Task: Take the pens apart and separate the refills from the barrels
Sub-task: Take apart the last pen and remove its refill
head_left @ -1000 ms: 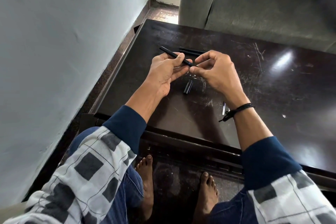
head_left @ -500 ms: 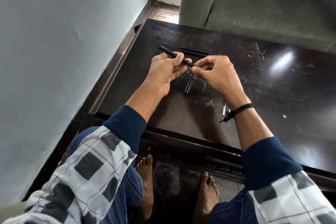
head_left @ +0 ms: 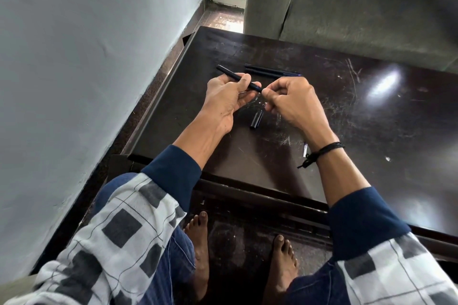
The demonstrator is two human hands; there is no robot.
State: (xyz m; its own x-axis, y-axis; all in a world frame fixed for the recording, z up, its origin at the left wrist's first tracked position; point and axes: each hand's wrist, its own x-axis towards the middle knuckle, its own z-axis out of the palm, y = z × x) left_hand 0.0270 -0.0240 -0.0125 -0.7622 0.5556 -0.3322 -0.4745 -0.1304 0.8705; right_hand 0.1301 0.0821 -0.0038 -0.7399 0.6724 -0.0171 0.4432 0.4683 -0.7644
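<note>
A slim black plastic pen (head_left: 235,77) slants through the thumb and fingers of the left hand (head_left: 226,103). Its far end sticks out up-left past them, and its near end is pinched by the right hand (head_left: 293,104). Two long black pens (head_left: 269,70) lie side by side just beyond the right knuckles. A short black tube piece (head_left: 256,119) lies flat just below the fingertips. A thin clear refill (head_left: 305,150) lies beside the right wrist.

**Pens and parts across the table**

Over the table (head_left: 371,131), the left hand (head_left: 228,99) holds a pen (head_left: 230,74). The right hand (head_left: 292,101) pinches the pen's right end. A short barrel piece (head_left: 256,119) lies on the table just nearer. Two more pens (head_left: 267,70) lie behind the hands, and a refill (head_left: 305,150) lies beside the right wrist. A sofa (head_left: 371,7) stands behind the table.
</note>
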